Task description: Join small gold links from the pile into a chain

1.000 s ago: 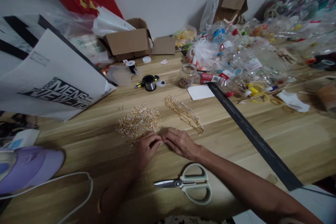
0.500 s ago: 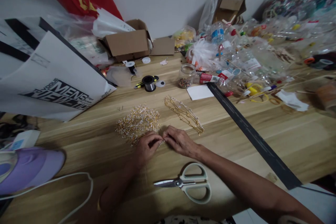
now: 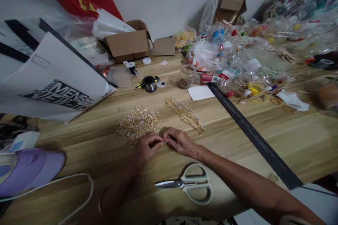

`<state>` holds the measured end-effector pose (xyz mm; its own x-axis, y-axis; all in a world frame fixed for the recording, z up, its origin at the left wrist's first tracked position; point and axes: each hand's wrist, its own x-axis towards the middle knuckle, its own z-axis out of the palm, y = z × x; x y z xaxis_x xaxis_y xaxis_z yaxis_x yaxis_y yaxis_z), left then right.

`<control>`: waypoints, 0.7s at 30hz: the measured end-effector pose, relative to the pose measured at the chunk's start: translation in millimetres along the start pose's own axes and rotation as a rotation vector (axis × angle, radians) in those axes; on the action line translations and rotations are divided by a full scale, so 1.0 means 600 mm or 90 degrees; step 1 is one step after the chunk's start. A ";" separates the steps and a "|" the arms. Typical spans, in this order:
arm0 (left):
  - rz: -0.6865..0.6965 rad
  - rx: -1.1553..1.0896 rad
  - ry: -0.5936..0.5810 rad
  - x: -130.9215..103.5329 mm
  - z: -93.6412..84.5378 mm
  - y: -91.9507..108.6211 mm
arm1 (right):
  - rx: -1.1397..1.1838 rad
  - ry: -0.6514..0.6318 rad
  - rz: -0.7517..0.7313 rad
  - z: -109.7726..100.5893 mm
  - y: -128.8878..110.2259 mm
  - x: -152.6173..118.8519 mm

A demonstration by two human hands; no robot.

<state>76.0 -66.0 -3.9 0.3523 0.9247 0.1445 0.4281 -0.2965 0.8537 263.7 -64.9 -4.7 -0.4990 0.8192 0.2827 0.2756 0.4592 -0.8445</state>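
My left hand (image 3: 149, 146) is closed in a pinch beside the lower right edge of a heap of gold and silver beaded pieces (image 3: 138, 122). Almost touching it, fingertips to fingertips, my right hand (image 3: 181, 142) pinches too. Whatever lies between the fingertips is too small to make out. Beaded gold and silver chains (image 3: 185, 114) lie just above my right hand. Scissors (image 3: 188, 183) with pale handles rest below both hands, blades pointing left.
Behind the hands stand wire spools (image 3: 150, 84) and a glass jar of beads (image 3: 187, 77). A black strip (image 3: 253, 135) runs diagonally at right, near piled plastic bottles (image 3: 250, 59). Left are a white bag (image 3: 50, 77), a purple appliance (image 3: 34, 170) and its cord.
Both hands stay pinched close together, with only a slight shift of the fingers. The small bit seen near the left fingertips before shows less now.
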 end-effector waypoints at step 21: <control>-0.007 -0.016 0.010 -0.005 0.007 -0.007 | 0.005 -0.004 0.028 0.001 0.000 -0.001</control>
<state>76.6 -68.6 -9.8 0.3342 0.9316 0.1431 0.4100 -0.2804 0.8679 263.6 -65.6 -4.8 -0.4925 0.8358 0.2427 0.2909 0.4209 -0.8592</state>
